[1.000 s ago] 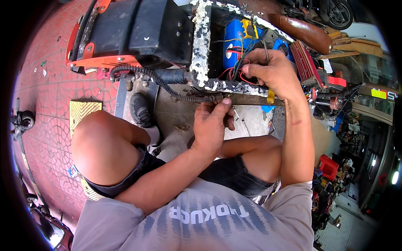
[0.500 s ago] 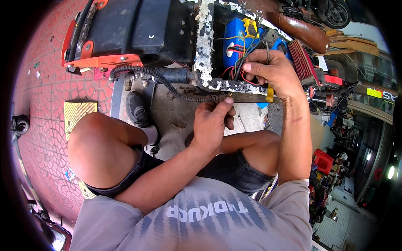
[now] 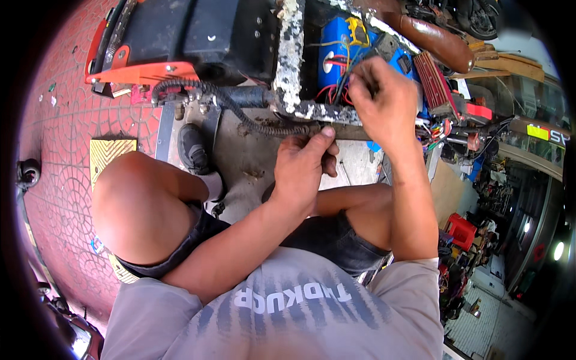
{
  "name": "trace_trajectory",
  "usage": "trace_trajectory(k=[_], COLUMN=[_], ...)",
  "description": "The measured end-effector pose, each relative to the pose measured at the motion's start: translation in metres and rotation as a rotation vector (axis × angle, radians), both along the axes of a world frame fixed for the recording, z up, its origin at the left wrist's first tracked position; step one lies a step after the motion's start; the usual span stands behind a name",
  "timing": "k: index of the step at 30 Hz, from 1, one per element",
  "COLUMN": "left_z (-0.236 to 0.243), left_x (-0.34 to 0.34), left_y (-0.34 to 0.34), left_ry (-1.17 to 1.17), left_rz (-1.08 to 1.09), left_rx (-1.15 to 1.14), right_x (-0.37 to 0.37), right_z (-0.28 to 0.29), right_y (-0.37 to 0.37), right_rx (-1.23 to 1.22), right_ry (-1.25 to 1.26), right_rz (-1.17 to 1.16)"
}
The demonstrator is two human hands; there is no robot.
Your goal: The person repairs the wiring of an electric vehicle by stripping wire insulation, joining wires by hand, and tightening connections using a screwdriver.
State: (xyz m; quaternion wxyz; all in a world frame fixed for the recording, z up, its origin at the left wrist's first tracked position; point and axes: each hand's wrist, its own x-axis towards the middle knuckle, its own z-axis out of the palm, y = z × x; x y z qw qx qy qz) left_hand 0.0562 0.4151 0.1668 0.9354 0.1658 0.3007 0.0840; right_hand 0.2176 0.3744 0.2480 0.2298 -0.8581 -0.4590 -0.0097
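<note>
My left hand [image 3: 303,165] is closed, thumb against the forefinger, at the end of a black corrugated cable sleeve [image 3: 237,117] below the frame's near edge. The cable end itself is mostly behind the fingers. My right hand [image 3: 387,105] is over the right part of the open compartment, fingers curled and a little blurred. What it holds is hidden. Beside its fingertips run thin coloured wires [image 3: 341,90] from a blue battery pack [image 3: 333,45] with a yellow connector [image 3: 358,32]. The compartment sits in a metal frame [image 3: 289,72] with flaking white and black paint.
A black box [image 3: 222,42] with an orange bracket [image 3: 141,73] is at the left of the frame. To the right are a dark red finned module [image 3: 435,84], a bundle of loose wires [image 3: 435,133] and a brown seat [image 3: 429,42]. My shoe [image 3: 193,150] rests below.
My right hand has turned and moved slightly left and up. The yellow handle and metal shaft seen in it before no longer show. My left hand keeps its pinch, nearly in place.
</note>
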Motion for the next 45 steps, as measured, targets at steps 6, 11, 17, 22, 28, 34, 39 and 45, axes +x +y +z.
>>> trace_trajectory(k=[6,11,17,22,28,34,39,45], left_z=[0.000,0.023,0.054,0.111,0.076,0.065,0.058,0.043], left_x=[-0.003,-0.020,-0.008,0.045,0.091,0.103,0.093,0.086], left_y=[-0.001,-0.004,0.038,0.054,0.112,0.111,0.078,0.111], left_ry=[-0.040,-0.007,-0.311,0.192,0.107,0.223,0.223,0.083], left_rz=[-0.008,-0.069,0.240,-0.411,-0.836,-0.691,-0.439,-0.359], left_rx=[0.051,0.493,1.670,1.921,1.847,1.804,2.009,1.883], right_x=[0.029,0.024,0.014,-0.005,0.019,0.010,0.008,0.002], right_z=[0.002,0.014,0.009,0.030,0.019,0.026,0.027,0.029], right_y=[-0.002,0.005,-0.011,-0.028,-0.035,-0.051,-0.057,-0.054], right_rx=[-0.154,-0.121,-0.005,0.020,0.042,0.073,0.072,0.069], right_ry=[0.479,0.800,0.258,0.339,0.360,0.351,0.343,0.336], right_rz=[-0.016,-0.099,-0.016,-0.079,-0.062,-0.048,-0.045,-0.019])
